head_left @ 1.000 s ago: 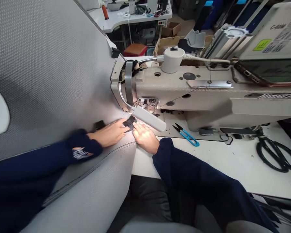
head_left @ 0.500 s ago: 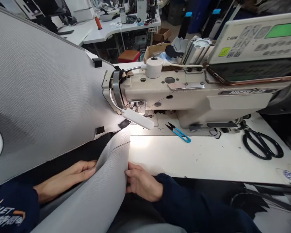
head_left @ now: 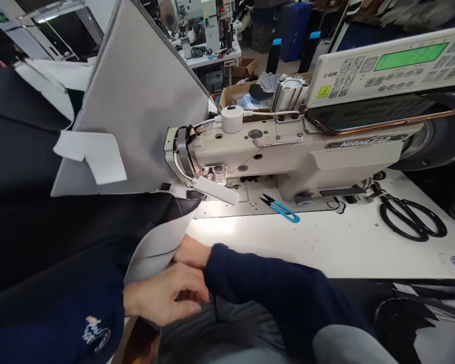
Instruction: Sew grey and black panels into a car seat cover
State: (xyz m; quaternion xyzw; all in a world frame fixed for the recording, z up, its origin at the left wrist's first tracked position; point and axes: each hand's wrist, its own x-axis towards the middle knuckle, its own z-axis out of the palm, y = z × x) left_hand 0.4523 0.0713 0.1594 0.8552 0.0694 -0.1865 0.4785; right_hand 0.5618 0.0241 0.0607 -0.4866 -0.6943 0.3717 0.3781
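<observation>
A large sheet, light grey and textured on one face and black on the other (head_left: 30,167), lies under the sewing machine's head (head_left: 250,151) and spreads to the left. Its near edge folds up into a grey flap (head_left: 155,242). My left hand (head_left: 170,293) is in front of this flap, fingers loosely curled and thumb apart, with nothing visible between them. Just behind it, my right hand (head_left: 191,251) reaches left against the flap; its fingers are hidden by the flap and my left hand. A white lamp bar (head_left: 216,190) lights the needle area.
Blue thread snips (head_left: 279,208) lie on the white table (head_left: 258,242) by the machine bed. Black-handled scissors (head_left: 413,218) rest farther right. A phone (head_left: 379,114) and a control panel (head_left: 387,65) sit atop the machine. White strips (head_left: 102,156) hang on the sheet's left part.
The sheet has been turned at the left, so its black face now shows widely. My left hand has come right, in front of my right wrist; my right hand has shifted left.
</observation>
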